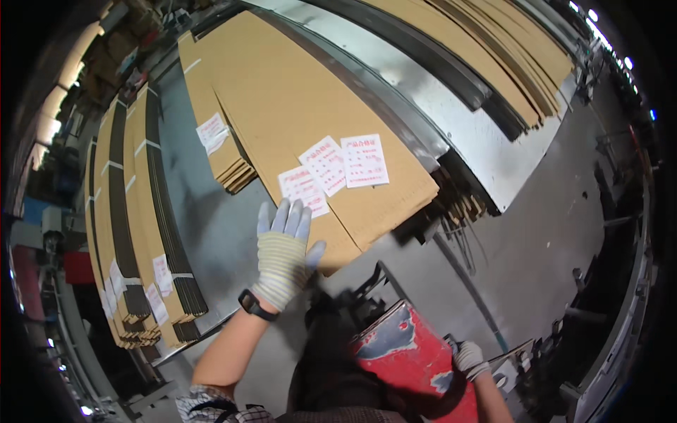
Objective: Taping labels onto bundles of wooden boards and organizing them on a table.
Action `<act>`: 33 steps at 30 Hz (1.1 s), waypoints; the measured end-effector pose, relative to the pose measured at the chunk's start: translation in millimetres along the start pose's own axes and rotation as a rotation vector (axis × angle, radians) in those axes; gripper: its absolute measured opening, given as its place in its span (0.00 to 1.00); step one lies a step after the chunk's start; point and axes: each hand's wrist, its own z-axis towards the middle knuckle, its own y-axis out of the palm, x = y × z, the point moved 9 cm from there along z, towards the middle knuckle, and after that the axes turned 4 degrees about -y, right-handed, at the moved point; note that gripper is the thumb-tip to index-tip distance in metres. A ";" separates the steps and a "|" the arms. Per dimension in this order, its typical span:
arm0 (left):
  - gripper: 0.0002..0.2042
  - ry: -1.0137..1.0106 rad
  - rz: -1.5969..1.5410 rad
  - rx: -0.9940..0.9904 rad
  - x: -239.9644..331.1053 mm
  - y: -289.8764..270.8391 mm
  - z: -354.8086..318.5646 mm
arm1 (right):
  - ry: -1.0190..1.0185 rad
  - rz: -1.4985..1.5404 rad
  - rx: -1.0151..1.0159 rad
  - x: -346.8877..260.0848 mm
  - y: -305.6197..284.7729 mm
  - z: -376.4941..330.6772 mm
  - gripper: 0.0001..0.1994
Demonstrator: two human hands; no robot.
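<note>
My left hand (285,247), in a striped pale work glove, is open with its fingers stretched forward. Its fingertips are at the lower edge of a white paper slip with red print (302,187). Two more printed slips, a tilted one (324,166) and a straighter one (364,161), lie beside it on a stack of flat brown cardboard (282,92). Down at the lower right, my gloved right hand (470,358) is closed at a dark piece by the edge of a worn red machine or cart (412,363). What its fingers hold is hard to make out.
Strapped cardboard bundles (141,233) lie to the left on a grey metal table (204,233). A smaller bundle with a slip (233,158) rests against the main stack. More cardboard (486,49) lies at the far right on a metal surface (525,151). Grey floor (543,247) shows at right.
</note>
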 end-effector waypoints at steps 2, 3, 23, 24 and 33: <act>0.36 -0.046 0.045 -0.017 11.5 -6.3 -10.6 | -0.055 -0.002 0.008 11.0 -9.5 4.6 0.20; 0.36 -0.149 -0.067 0.026 10.8 -12.8 -11.9 | -0.040 0.042 -0.005 12.3 -19.1 7.8 0.19; 0.21 -1.295 -1.591 0.063 27.6 80.4 -84.3 | -0.516 1.604 0.003 -268.5 -128.6 88.2 0.21; 0.21 -1.309 -1.618 0.054 35.1 78.7 -79.3 | -0.647 1.174 0.251 -256.5 -157.3 88.5 0.19; 0.22 -1.393 -1.954 -0.257 109.8 77.8 -123.8 | -0.897 -0.396 -0.045 -253.2 -172.4 35.6 0.10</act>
